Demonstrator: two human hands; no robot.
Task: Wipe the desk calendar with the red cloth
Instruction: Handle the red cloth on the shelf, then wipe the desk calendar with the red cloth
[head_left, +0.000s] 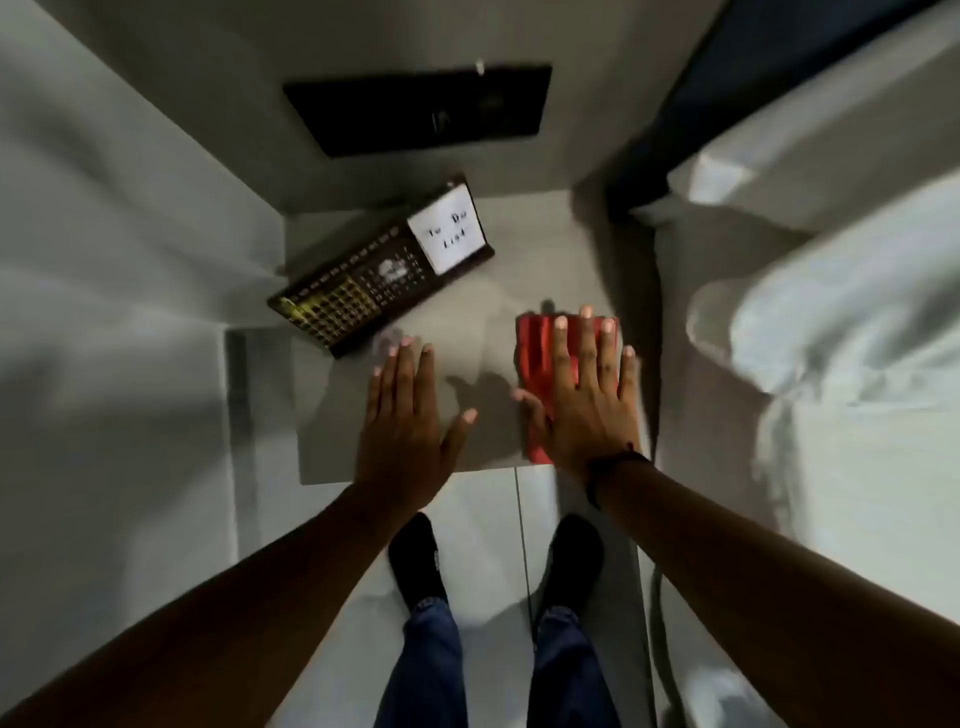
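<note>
1. Confirm the layout. The dark rectangular desk calendar (379, 265), which carries a white note pad reading "To Do List" (450, 231) at its far end, lies at an angle on the far left part of the small grey table top (493, 291). The folded red cloth (540, 358) lies flat on the near right part of the same table, well apart from the calendar.
2. Check your right hand (587, 400). It lies flat on the red cloth with the fingers spread and straight; it presses the cloth but does not grip it.
3. Check your left hand (405, 415). It is spread flat and empty, with the fingertips just short of the near corner of the calendar. The frame is blurred there, so contact with the table cannot be confirmed.
4. Curl the right fingers over the far edge of the cloth and bring the thumb under the near side. Gather several folds, so that the cloth lifts as one pad and does not trail.
5. Move the left hand onto the near edge of the calendar and hold it down. The calendar looks light and is likely to slide on the smooth table under a wipe.
6. Carry the cloth across to the calendar and begin at one end. Take care at the note pad, since its raised edge may catch the cloth.
</note>
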